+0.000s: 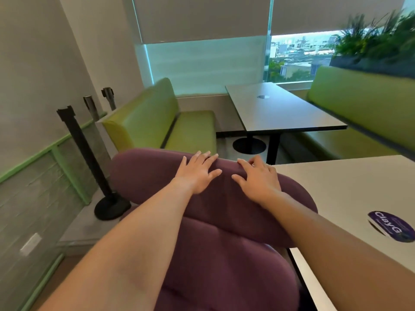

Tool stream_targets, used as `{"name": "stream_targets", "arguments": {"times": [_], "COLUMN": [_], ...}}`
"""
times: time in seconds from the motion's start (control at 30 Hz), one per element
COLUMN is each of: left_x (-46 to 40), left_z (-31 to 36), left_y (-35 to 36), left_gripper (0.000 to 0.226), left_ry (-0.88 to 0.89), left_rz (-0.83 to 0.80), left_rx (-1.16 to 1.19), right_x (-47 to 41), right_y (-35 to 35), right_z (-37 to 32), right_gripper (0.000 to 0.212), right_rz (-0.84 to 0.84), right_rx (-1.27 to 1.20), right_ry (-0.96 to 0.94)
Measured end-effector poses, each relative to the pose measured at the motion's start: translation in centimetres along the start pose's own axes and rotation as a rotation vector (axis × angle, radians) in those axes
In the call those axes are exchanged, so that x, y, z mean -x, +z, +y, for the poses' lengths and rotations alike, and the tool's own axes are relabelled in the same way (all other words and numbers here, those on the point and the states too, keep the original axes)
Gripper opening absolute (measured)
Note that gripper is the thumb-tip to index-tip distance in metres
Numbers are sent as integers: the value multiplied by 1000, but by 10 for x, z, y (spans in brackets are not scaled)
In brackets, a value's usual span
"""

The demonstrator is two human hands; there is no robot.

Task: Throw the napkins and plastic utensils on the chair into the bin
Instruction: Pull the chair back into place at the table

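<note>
A purple padded chair [224,232] fills the middle of the head view, its backrest top towards me. My left hand [198,172] rests on the top edge of the backrest with fingers spread. My right hand [258,178] rests on the same edge just to the right, fingers draped over it. Neither hand holds anything. No napkins, plastic utensils or bin are in view; the chair's seat is hidden behind the backrest and my arms.
A grey table [359,198] with a round purple sticker [391,225] stands against the chair's right side. Beyond are green benches [161,124], another table [280,108] and a planter [377,52]. Black barrier posts [89,164] stand along the left wall.
</note>
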State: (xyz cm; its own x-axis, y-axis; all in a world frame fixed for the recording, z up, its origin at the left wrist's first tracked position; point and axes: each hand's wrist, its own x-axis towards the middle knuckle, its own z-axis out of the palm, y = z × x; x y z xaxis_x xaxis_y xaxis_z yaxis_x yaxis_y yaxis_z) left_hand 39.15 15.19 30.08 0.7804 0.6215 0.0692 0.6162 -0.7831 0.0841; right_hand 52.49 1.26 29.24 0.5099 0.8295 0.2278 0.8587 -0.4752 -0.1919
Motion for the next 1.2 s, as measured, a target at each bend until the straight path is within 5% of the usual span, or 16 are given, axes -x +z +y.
{"name": "stream_targets", "arguments": {"times": [0.7, 1.2], "left_x": [-54, -28], "left_z": [-85, -221], "left_y": [21, 14], "left_gripper": [65, 65], "left_ry": [68, -87], "left_rz": [234, 366], "left_rx": [119, 82], "right_x": [-40, -107], "right_y": [34, 71], "right_z": [-47, -170], "right_gripper": [74, 69], "right_rz": [56, -22], "right_rx": [210, 217], "right_ry": [253, 143]}}
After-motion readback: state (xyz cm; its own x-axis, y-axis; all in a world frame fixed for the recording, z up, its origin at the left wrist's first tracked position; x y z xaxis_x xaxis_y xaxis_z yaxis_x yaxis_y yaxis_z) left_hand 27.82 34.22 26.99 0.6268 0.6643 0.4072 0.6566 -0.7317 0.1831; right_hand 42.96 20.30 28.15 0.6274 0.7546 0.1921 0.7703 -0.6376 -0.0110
